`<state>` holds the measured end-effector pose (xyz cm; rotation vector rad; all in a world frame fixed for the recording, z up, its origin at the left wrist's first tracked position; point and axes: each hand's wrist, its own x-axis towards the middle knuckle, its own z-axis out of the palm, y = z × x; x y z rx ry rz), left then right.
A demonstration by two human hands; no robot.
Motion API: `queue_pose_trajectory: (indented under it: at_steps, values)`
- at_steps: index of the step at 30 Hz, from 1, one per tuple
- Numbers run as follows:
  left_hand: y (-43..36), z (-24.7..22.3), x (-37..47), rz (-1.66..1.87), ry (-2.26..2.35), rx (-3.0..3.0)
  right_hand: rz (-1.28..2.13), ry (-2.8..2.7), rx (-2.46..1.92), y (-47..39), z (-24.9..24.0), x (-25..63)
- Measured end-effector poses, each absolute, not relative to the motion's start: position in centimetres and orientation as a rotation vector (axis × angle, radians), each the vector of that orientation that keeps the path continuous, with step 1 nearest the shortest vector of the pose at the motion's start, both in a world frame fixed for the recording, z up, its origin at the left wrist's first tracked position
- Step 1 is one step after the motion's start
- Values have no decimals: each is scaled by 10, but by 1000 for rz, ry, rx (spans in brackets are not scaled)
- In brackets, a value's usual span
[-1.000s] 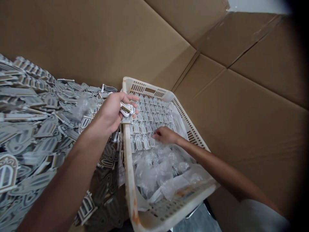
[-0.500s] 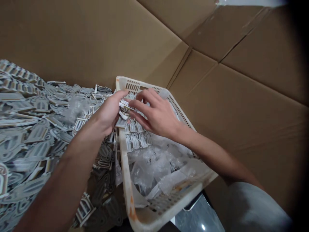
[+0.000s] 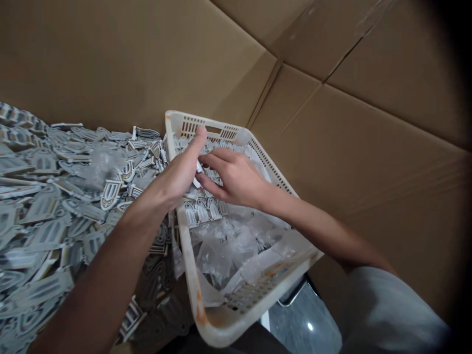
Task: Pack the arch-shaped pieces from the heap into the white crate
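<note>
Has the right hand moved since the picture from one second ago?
Yes: against the white crate, the right hand has shifted up the picture toward the far rim, now beside the left hand.

A person's right hand (image 3: 236,179) touches a white piece (image 3: 196,182) in the left hand's grip (image 3: 180,172), center frame, over a white basket (image 3: 189,260). Loose arched pieces (image 3: 44,206) heap at left beneath cardboard (image 3: 110,59).

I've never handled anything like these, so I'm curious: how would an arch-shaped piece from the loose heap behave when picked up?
The arch-shaped piece is probably stiff, as it looks flat and unbent among the others. Its straight end makes rolling unlikely. The loose heap overlaps at odd angles, so others may slide when one is lifted.
</note>
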<state>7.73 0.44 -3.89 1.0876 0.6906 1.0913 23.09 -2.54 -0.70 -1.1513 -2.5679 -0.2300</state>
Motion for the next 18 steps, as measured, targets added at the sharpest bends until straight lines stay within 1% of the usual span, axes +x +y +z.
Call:
queue_pose_trajectory:
  at_steps: [4, 6, 8, 13, 15, 18]
  values:
    - [-4, -26, 77, 947, 726, 1028, -35, -2332, -1292, -26, -5, 242]
    - [-2, -23, 73, 890, 836, 983, 84, -2237, -1398, -23, -7, 261]
    - [4, -22, 68, 912, 929, 958, 251, -2198, -1536, -19, -17, 288]
    - [18, -23, 54, 1068, 969, 915, 870, -1924, -1854, -12, -72, 347]
    - [19, -23, 52, 1093, 981, 897, 968, -1873, -1929, -13, -94, 358]
    - [19, -26, 52, 1110, 1009, 927, 977, -1899, -1984, -15, -119, 364]
